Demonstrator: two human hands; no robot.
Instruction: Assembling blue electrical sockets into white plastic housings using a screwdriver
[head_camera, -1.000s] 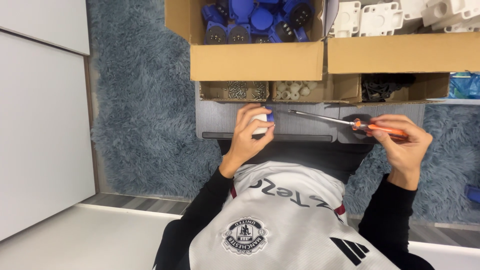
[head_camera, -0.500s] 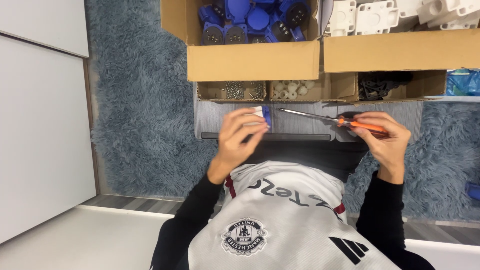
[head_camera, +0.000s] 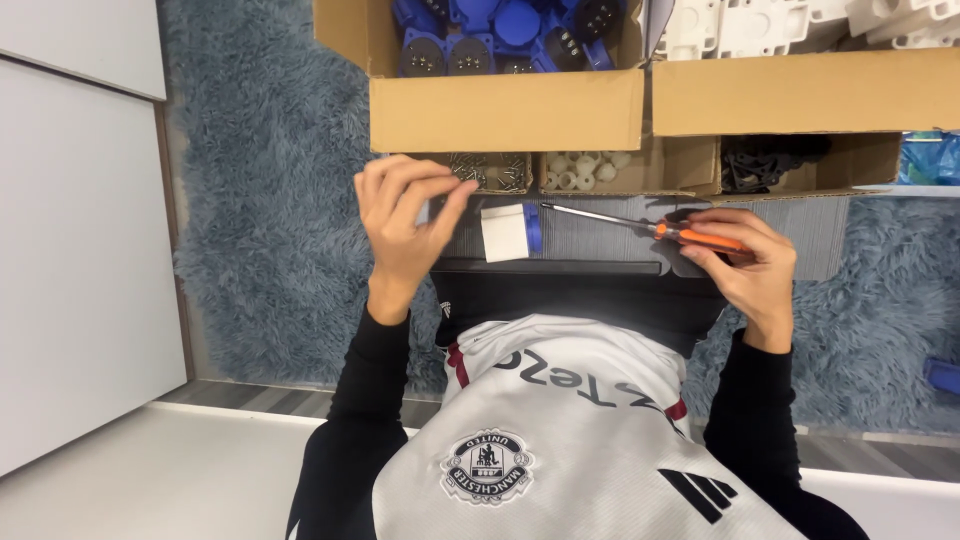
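Grey football shirt over black long sleeves

The shirt (head_camera: 590, 440) is pale grey with dark red trim, a round crest, black stripes and dark lettering; tight black sleeves (head_camera: 365, 390) reach both wrists, leaving the hands bare.

— Left hand (head_camera: 405, 225)? 
— Raised beside the small white and blue part (head_camera: 508, 231), fingers (head_camera: 450, 200) pinched, not touching it. Part lying on the grey ribbed board (head_camera: 600, 235).

— Right hand (head_camera: 745, 262)? 
— Closed round the orange handle of the screwdriver (head_camera: 690, 233); shaft tip just beside the part's blue edge.

— Beyond the board? 
— Low cardboard tray (head_camera: 680, 170) with screws (head_camera: 490, 170), white pieces (head_camera: 580, 170), black pieces (head_camera: 770, 155). Behind: box of blue parts (head_camera: 500, 40), box of white parts (head_camera: 800, 20). Grey-blue shaggy rug (head_camera: 260, 200) underneath.
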